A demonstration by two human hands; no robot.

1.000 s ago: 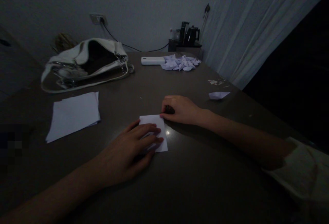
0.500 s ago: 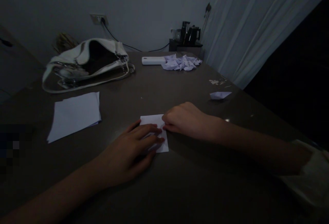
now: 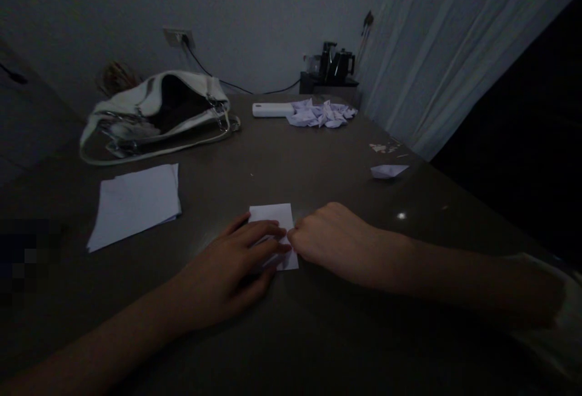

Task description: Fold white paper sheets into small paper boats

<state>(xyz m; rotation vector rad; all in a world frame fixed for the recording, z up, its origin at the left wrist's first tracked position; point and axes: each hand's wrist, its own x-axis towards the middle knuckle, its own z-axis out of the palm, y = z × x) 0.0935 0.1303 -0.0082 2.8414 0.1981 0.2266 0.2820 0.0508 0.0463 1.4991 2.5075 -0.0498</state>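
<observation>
Loose, pale right sleeve (image 3: pixel 570 316)

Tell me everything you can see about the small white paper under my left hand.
The small white paper looks thin, plain and four-sided, with straight far and right edges. It lies flat on the dark table, in front of you. Your left hand spreads across it, hiding much of its left and middle, while your curled right hand is at its right edge. How many layers it has, I can't tell.

Paper (image 3: pixel 275 212) partly hidden beneath left grip (image 3: pixel 236 258)
</observation>
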